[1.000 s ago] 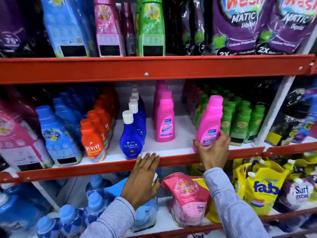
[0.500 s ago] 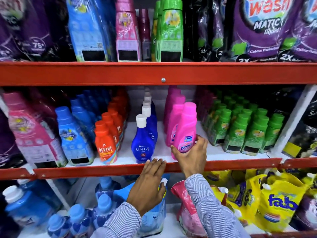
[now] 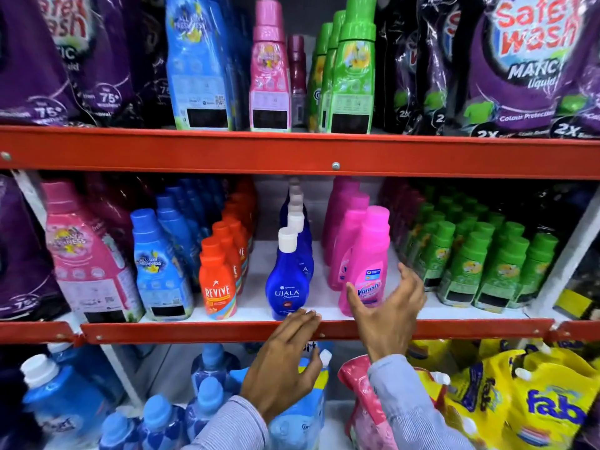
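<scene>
A pink Vanish bottle (image 3: 368,254) stands upright at the front of a row of pink bottles on the middle shelf (image 3: 194,331). My right hand (image 3: 388,310) hovers just in front of it, fingers spread and relaxed, holding nothing. My left hand (image 3: 282,362) lies with straight fingers on the red shelf edge, below a blue Ujala bottle (image 3: 287,280).
Orange Revive bottles (image 3: 217,280), blue softener bottles (image 3: 156,267) and green bottles (image 3: 493,271) fill the middle shelf. Purple detergent pouches (image 3: 522,66) and tall bottles stand above. Below are blue bottles (image 3: 65,401), a pink pouch (image 3: 363,410) and yellow Fab pouches (image 3: 545,404).
My right hand carried the pink Vanish bottle leftward, set it at the front of the pink row and let go. My left hand stayed on the shelf edge.
</scene>
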Motion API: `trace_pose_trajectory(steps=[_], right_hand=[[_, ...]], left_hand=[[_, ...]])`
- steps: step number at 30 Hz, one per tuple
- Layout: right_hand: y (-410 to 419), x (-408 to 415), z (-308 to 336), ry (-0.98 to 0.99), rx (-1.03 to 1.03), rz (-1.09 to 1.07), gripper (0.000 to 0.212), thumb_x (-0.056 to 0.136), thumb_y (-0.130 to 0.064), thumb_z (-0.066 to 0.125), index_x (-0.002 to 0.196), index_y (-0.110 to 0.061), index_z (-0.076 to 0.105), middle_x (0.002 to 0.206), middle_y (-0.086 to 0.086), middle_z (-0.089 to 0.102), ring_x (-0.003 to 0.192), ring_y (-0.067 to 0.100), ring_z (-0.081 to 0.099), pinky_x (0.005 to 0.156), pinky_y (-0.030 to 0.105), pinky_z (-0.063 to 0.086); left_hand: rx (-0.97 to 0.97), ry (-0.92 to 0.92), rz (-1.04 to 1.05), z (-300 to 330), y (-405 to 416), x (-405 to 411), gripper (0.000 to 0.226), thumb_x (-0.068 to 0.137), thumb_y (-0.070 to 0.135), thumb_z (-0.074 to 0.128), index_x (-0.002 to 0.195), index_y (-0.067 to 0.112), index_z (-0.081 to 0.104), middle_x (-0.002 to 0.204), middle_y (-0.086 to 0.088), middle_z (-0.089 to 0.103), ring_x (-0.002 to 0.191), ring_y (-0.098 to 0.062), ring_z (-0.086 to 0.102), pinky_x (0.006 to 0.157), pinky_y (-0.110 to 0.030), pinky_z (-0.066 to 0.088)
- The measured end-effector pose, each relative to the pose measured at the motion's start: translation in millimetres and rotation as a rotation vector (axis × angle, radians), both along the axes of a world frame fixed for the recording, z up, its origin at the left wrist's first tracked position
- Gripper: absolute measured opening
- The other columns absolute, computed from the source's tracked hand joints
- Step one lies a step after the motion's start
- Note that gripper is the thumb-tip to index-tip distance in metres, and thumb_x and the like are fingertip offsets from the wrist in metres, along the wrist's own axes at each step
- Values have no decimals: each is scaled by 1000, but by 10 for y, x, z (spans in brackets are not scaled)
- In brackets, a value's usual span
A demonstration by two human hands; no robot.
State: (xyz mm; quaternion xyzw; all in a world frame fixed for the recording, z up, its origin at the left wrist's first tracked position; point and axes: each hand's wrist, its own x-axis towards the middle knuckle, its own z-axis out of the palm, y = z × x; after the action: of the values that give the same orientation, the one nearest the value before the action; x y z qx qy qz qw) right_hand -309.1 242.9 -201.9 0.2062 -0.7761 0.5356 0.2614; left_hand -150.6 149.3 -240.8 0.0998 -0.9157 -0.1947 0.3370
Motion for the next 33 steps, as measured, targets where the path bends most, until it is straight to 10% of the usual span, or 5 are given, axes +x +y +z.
trace_pose_trajectory(steps=[5,11,21,33], right_hand=[[-133,368,27,101,-117,289,33,79,-12,68,110,-16,61,106,-1,60,94,13,59,88,23,48],[-476,434,-181,-212,4,578,39,87,-8,63,124,-18,60,112,-5,70,99,7,69,84,7,50],[-498,383,-218,-265,-44,561,33,88,0,62,114,-20,70,95,-26,69,83,-14,66,73,4,49],[-482,347,-274,-291,-75,501,28,88,-5,63,115,-14,69,95,-8,74,83,-8,68,69,6,51]], left_hand=[[247,398,219,194,-118,177,41,80,29,59,118,16,66,117,7,64,117,6,53,105,-11,38],[534,203,341,228,-277,158,80,69,52,58,141,18,49,138,-3,60,124,-19,58,108,-42,49],[712,170,182,328,-430,79,62,70,21,66,131,16,58,116,5,74,104,-3,70,101,-39,57],[722,137,132,323,-438,63,61,80,-5,70,137,11,54,120,3,71,106,5,67,91,-9,51]])
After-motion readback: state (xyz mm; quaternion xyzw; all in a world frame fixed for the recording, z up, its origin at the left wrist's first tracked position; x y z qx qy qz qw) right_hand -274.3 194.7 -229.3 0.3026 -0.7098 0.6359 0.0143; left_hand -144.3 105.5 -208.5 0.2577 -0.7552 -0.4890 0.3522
